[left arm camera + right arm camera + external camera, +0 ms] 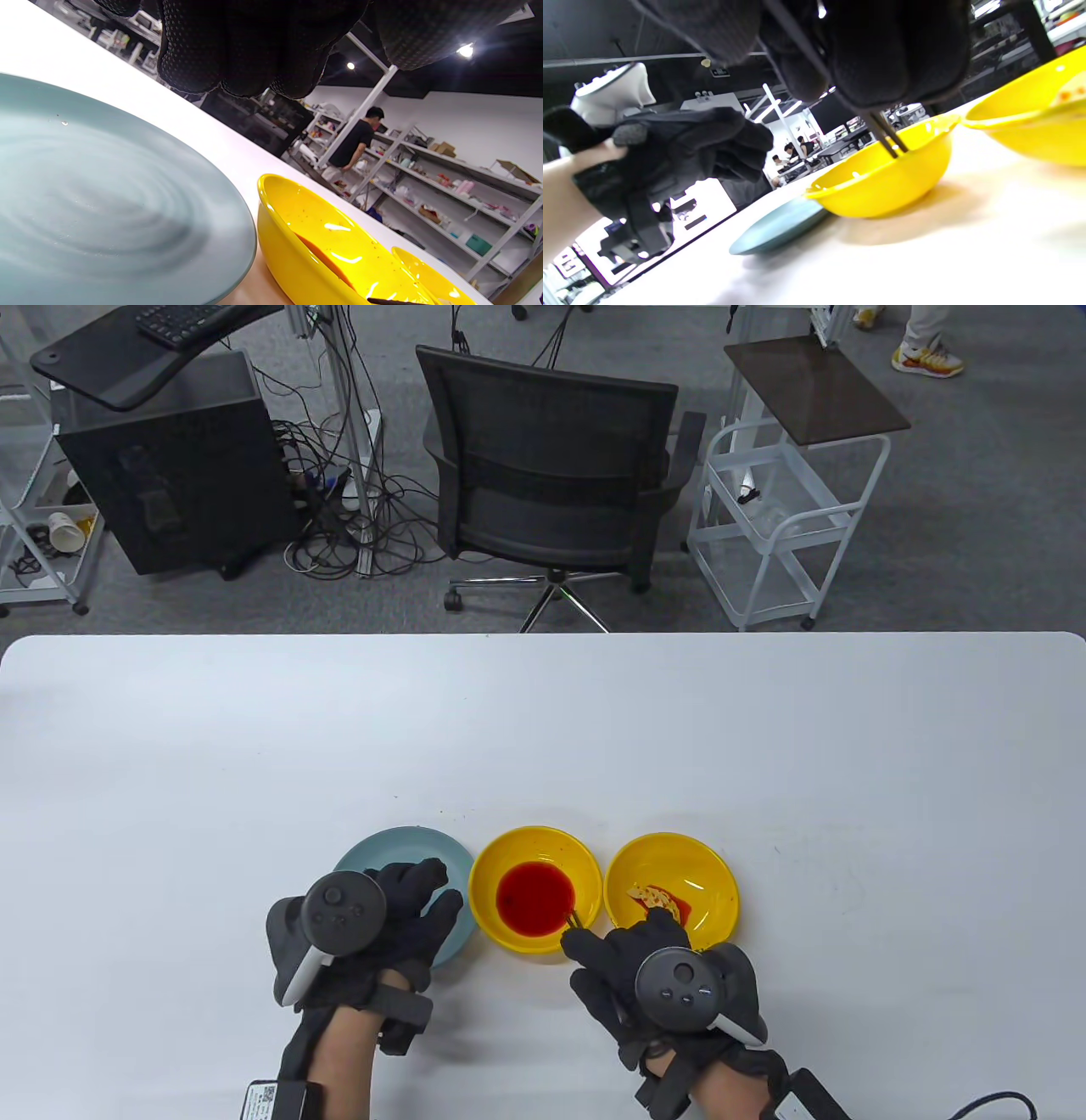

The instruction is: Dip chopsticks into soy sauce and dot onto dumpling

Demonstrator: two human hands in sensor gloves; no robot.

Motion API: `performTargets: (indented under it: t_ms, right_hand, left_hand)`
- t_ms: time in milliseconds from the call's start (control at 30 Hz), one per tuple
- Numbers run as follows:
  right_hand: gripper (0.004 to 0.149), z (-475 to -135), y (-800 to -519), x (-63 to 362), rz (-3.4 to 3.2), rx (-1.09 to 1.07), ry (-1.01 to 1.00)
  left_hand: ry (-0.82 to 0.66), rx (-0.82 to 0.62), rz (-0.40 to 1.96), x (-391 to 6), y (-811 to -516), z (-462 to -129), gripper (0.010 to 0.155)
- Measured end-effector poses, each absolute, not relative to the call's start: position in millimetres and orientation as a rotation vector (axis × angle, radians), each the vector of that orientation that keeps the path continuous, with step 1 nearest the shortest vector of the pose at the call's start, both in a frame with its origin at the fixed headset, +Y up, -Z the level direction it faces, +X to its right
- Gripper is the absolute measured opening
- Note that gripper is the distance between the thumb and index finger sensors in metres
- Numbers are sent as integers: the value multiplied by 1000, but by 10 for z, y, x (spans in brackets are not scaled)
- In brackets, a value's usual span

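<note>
A yellow bowl [585, 865] of red sauce [534, 897] stands in the middle; it also shows in the left wrist view [305, 237] and the right wrist view [882, 186]. A second yellow bowl [713, 874] to its right holds a dumpling [655, 900] stained with sauce. My right hand [607, 954] grips dark chopsticks [572, 918] whose tips reach into the sauce bowl; the sticks show in the right wrist view [884, 137]. My left hand [407, 899] hovers open over a blue-grey plate [399, 844], holding nothing; the plate [106, 203] fills the left wrist view.
The three dishes stand in a row near the table's front edge. The white table [543, 729] stretches behind them. A black office chair [551, 475] and a white cart [780, 517] stand beyond the far edge.
</note>
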State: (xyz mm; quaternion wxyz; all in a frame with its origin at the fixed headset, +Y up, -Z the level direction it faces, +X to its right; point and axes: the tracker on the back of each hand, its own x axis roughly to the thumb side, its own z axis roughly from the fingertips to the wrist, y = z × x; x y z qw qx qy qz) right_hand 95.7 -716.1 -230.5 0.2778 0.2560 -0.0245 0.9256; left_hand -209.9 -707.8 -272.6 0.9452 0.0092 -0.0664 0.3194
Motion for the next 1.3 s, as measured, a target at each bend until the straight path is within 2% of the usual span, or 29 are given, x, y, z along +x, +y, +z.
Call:
performTargets:
  t_ms: [200, 300, 800, 1000, 1300]
  right_hand:
    - [52, -2281, -7094, 981, 2477, 686, -179]
    - [57, -2293, -7092, 1010, 2382, 686, -152]
    - [57, -2327, -7096, 1072, 2404, 693, -64]
    - [60, -2342, -7121, 1057, 2386, 736, 29]
    - [61, -2348, -7128, 1067, 2377, 739, 28]
  left_hand:
    - [-135, 11, 662, -2113, -7078, -2725, 68]
    - [-138, 6, 662, -2108, -7076, -2724, 68]
    - [-174, -68, 681, -2009, -7111, -2724, 69]
    - [-184, -62, 688, -1992, -7103, -2717, 69]
    - [-150, -16, 704, -2024, -7091, -2706, 68]
